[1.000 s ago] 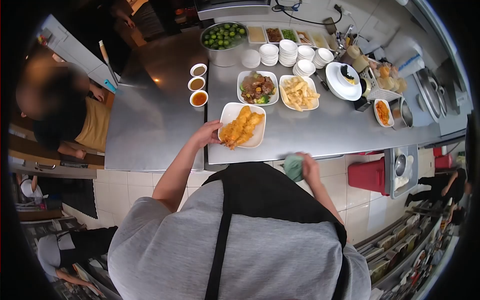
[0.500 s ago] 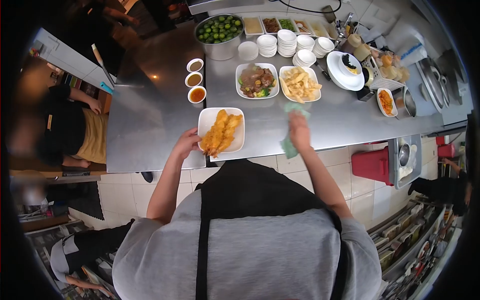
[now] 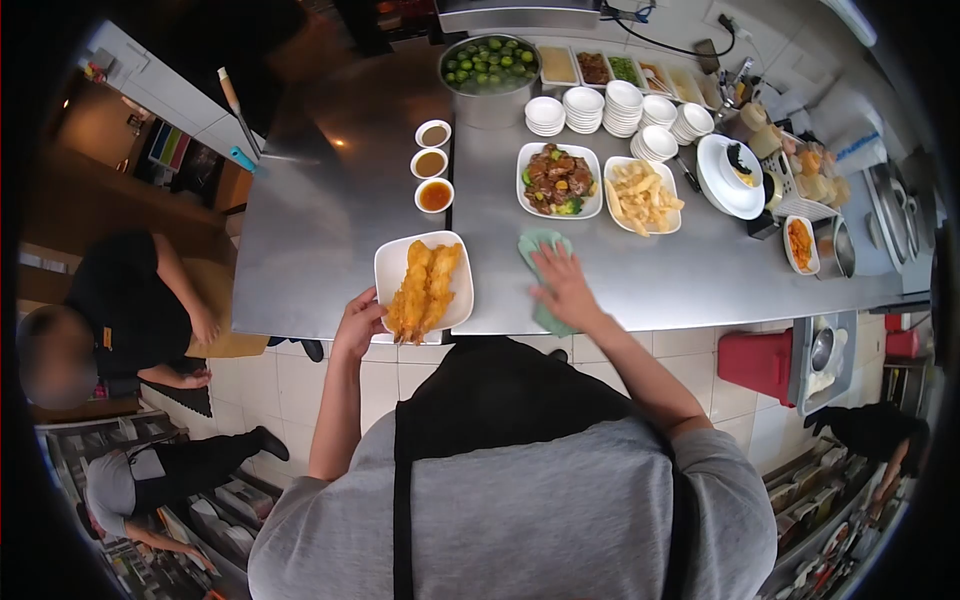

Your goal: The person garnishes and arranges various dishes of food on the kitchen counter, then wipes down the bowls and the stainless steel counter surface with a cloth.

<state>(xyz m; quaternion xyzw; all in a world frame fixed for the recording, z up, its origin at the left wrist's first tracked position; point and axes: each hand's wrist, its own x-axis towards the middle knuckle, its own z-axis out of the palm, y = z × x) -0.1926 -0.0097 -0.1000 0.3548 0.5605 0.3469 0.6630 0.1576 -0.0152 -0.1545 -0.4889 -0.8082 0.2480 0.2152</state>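
My left hand (image 3: 359, 323) grips the left rim of a white square dish (image 3: 386, 262), fingers underneath and partly hidden. Golden battered fried shrimp (image 3: 425, 292) lie in it, their tails over the near rim. To the right, my right hand (image 3: 567, 287) presses a green cloth (image 3: 540, 243) onto the steel counter, its fingers spread and stretched out. Beyond that hand are a dish of meat with broccoli (image 3: 560, 182) and a dish of thick fries (image 3: 645, 198). Three small sauce cups (image 3: 434, 196) stand in a row behind the shrimp dish.
A pot of green limes (image 3: 492, 92), stacks of small white bowls (image 3: 623, 105) and topping trays (image 3: 592, 70) line the back. Plates (image 3: 722, 185) and a dish of orange food (image 3: 799, 245) stand right. A person (image 3: 125, 300) is at the left; others work behind. A red bin (image 3: 755, 365) stands below.
My right hand and the green cloth have moved left along the counter, and its fingers have spread. The shrimp dish has shifted slightly left in my left hand. The view has moved too.
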